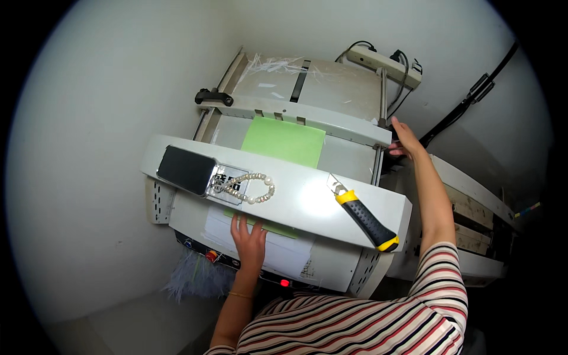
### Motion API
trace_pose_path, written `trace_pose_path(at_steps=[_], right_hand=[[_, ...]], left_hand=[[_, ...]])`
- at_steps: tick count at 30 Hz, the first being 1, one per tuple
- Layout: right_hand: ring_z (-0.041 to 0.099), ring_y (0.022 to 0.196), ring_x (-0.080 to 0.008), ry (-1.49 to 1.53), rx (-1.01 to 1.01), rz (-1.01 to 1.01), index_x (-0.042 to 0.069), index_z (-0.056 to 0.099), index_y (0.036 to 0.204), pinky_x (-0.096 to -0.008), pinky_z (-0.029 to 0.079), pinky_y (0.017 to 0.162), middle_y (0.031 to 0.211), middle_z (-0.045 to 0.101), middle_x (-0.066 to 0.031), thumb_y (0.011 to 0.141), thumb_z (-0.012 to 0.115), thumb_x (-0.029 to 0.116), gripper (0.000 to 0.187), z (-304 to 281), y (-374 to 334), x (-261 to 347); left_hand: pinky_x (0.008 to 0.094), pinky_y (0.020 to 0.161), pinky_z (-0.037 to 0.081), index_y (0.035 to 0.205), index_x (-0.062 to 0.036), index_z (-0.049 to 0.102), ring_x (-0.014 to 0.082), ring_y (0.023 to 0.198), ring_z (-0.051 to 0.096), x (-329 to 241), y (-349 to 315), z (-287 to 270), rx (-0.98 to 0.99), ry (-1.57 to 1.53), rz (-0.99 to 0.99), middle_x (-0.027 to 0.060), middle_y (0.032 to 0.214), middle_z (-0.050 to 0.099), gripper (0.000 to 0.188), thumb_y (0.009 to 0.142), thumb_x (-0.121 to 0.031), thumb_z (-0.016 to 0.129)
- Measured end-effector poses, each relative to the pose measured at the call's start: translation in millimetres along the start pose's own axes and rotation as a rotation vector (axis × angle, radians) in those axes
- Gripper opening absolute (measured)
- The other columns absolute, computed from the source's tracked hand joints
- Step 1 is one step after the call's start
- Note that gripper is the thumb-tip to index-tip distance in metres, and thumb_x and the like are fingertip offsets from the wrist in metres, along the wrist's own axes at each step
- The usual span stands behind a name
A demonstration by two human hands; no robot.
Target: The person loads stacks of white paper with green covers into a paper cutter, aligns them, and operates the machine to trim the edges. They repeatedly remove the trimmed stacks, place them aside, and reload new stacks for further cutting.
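Green sheet: a pale green rectangular paper sheet (284, 141) lies flat on the bed of the off-white metal cutting machine (307, 112), running under the machine's white front cover (307, 198) and showing again as a thin green strip just beyond the fingertips below it.
Left hand: the left hand (249, 238) lies palm down, fingers spread and gripping nothing, on the white paper stack at the machine's front, fingertips at the green strip's edge.
Right hand: the right hand (404, 140) reaches to the machine's right side by the upright metal rod (377, 157); fingers curl there, but whether they clasp anything cannot be told.
On the cover: a black phone in a clear case (186, 170), a pearl bead bracelet (251, 187) (touching the phone's case) and, well apart to the right, a yellow-and-black utility knife (364, 216).
Behind: a white power strip (384, 63) with black cables.
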State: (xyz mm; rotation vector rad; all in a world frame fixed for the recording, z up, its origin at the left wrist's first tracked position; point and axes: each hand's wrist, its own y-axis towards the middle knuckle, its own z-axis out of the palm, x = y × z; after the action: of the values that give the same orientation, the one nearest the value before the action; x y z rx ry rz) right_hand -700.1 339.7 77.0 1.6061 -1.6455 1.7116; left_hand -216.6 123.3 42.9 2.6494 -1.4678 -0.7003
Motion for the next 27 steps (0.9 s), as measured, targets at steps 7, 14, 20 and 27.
trace_pose_path(at_steps=[7,14,20,27], right_hand=[[0.050,0.048,-0.0148,-0.098,-0.113,-0.054,0.004,0.056,0.098,-0.0319,0.037,0.041,0.062,0.051,-0.0058,0.097,0.040,0.047,0.046,-6.9,48.0,-17.2],[0.054,0.064,-0.0194,-0.119,-0.539,-0.891,0.001,0.057,0.092,-0.0358,0.044,0.065,0.077,0.057,-0.0078,0.099,0.039,0.031,0.036,23.2,55.5,-58.2],[0.039,0.042,-0.0074,0.350,0.064,-0.300,0.005,0.056,0.105,-0.0251,0.039,0.040,0.062,0.050,-0.0039,0.099,0.038,0.058,0.057,0.0,39.7,-55.1],[0.049,0.071,-0.0082,0.251,0.110,-0.498,0.008,0.057,0.114,-0.0236,0.045,0.068,0.088,0.054,-0.0021,0.101,0.049,0.026,0.023,-19.4,35.5,-53.4]], left_hand=[[0.0599,0.103,0.031,0.120,-0.0069,0.061,0.0522,0.130,0.028,-14.6,8.5,-2.8,0.062,-0.019,-0.046,0.0213,0.139,0.041,0.061,0.063,-0.007,0.083],[0.0591,0.103,0.031,0.121,-0.0036,0.060,0.0521,0.127,0.033,3.7,0.8,5.4,0.076,-0.054,0.034,0.0205,0.133,0.048,0.060,0.064,0.001,0.079],[0.0599,0.106,0.027,0.119,-0.0021,0.060,0.0516,0.127,0.033,14.6,-8.1,15.1,0.085,-0.027,0.021,0.0193,0.130,0.051,0.059,0.064,-0.002,0.080],[0.0604,0.106,0.026,0.118,-0.0017,0.060,0.0519,0.126,0.032,16.0,-4.0,16.2,0.083,-0.027,0.063,0.0190,0.129,0.052,0.056,0.066,-0.004,0.079]])
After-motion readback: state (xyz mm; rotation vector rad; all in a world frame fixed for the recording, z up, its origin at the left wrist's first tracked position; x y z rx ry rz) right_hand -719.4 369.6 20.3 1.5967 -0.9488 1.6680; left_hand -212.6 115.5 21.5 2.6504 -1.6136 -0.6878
